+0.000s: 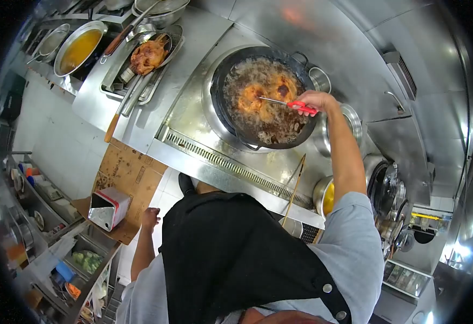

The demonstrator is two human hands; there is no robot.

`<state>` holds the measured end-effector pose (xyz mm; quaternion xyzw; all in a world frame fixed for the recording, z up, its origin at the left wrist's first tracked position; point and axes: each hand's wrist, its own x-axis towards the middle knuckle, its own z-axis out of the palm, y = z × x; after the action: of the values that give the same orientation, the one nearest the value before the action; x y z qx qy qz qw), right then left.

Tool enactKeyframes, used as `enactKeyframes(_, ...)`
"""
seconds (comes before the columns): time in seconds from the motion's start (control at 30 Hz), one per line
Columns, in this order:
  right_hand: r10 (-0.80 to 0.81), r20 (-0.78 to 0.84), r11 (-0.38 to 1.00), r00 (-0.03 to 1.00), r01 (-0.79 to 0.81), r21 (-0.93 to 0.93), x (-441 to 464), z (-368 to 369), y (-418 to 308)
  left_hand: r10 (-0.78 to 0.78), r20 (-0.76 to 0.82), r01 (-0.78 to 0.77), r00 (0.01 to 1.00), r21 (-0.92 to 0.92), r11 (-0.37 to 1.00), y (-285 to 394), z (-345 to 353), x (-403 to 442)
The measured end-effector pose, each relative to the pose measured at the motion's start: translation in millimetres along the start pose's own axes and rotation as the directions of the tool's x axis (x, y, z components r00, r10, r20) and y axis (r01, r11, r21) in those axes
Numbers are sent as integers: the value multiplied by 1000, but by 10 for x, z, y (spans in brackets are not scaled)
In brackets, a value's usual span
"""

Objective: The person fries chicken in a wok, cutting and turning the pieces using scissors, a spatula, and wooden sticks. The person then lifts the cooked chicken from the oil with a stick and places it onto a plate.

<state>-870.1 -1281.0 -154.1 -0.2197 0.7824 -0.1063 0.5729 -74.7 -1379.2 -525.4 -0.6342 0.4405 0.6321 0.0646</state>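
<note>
My right hand (312, 101) is closed round a red-handled tool (303, 107) with a thin metal shaft; I cannot make out its exact kind. Its tip touches a browned whole bird (251, 99), which looks like a chicken, in a black wok (218, 102) full of bubbling oil (247, 121). Beside that bird, a second browned piece (282, 86) sits in the oil. Low at my side hangs my left hand (151, 217), loosely curled with fingers apart and nothing visible in it. Near it a square tin (109, 208) stands on cardboard (118, 171).
A roasted bird (149, 55) lies in a metal tray (176, 40) with long-handled utensils. Farther left is a bowl of yellow liquid (81, 49). A thin stick (294, 189) leans at the stove's front edge. Metal pots (323, 195) stand on the right.
</note>
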Motion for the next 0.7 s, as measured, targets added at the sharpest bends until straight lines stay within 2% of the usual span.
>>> enactKeyframes(0.17, -49, -5, 996, 999, 49, -72, -108, -18, -269, -23, -14, 21, 1000, -88, 996, 268, 319, -267)
enactKeyframes(0.27, -76, 25, 990, 997, 79, -117, -75, -67, -402, -25, 4, 25, 1000, 20, 999, 9, 466, -202)
enactKeyframes(0.3, -81, 63, 987, 995, 89, -132, -58, -80, -452, 288, 99, -305, 953, 321, 897, -326, 428, -32)
enactKeyframes(0.37, -92, 104, 980, 990, 108, -165, -23, -89, -580, 367, 170, -402, 914, 286, 870, -599, 473, 9)
enactKeyframes(0.4, -93, 142, 975, 985, 119, -186, -4, -87, -639, 304, 153, -339, 940, 341, 877, -639, 476, -88)
enactKeyframes(0.43, -95, 147, 973, 984, 124, -195, 53, -102, -659, 303, 145, -335, 942, 334, 881, -642, 461, -198)
enactKeyframes(0.53, -62, 148, 959, 987, 100, -266, 263, -144, -690, 226, 90, -240, 970, 205, 949, -947, 498, -260)
enactKeyframes(0.57, -52, 145, 955, 988, 92, -282, 291, -133, -719, 364, 115, -381, 924, 295, 876, -1102, 483, -211)
enactKeyframes(0.67, -44, 160, 948, 986, 91, -304, 365, -104, -758, 308, 128, -332, 943, 308, 891, -1160, 486, -283)
enactKeyframes(0.7, -48, 172, 949, 984, 98, -299, 375, -105, -762, 252, 88, -267, 964, 298, 917, -1153, 514, -300)
